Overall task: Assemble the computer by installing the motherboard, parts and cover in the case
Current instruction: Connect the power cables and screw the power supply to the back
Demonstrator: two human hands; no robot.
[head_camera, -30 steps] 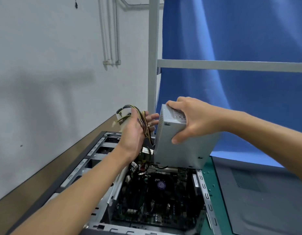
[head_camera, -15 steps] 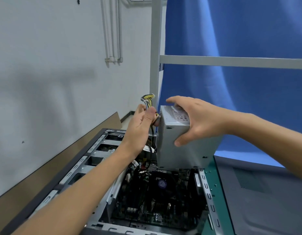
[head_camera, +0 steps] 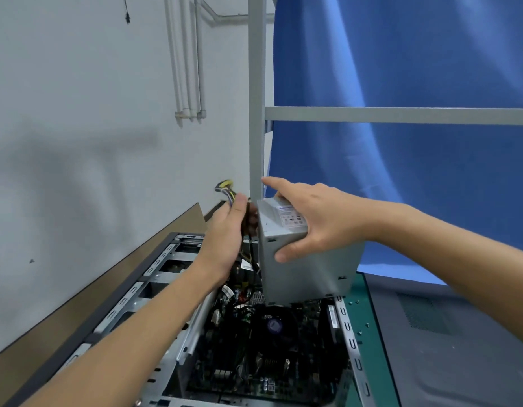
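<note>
A grey metal power supply (head_camera: 310, 268) hangs tilted above the far end of the open computer case (head_camera: 154, 277). My right hand (head_camera: 316, 218) grips its top, thumb on the near face, index finger stretched out. My left hand (head_camera: 228, 239) holds the supply's bundle of yellow and black cables (head_camera: 226, 190) just left of the box. Inside the case lies the motherboard (head_camera: 254, 356) with its round CPU cooler (head_camera: 275, 326).
The grey side cover (head_camera: 454, 348) lies flat to the right of the case on a green mat (head_camera: 369, 342), where a few small screws are scattered. A white wall runs along the left. A metal frame post (head_camera: 256, 113) and blue curtain stand behind.
The cable bundle, spread loose in my left hand a second ago, is gathered upright against the supply. The power supply has sunk slightly toward the case, and my right index finger has straightened.
</note>
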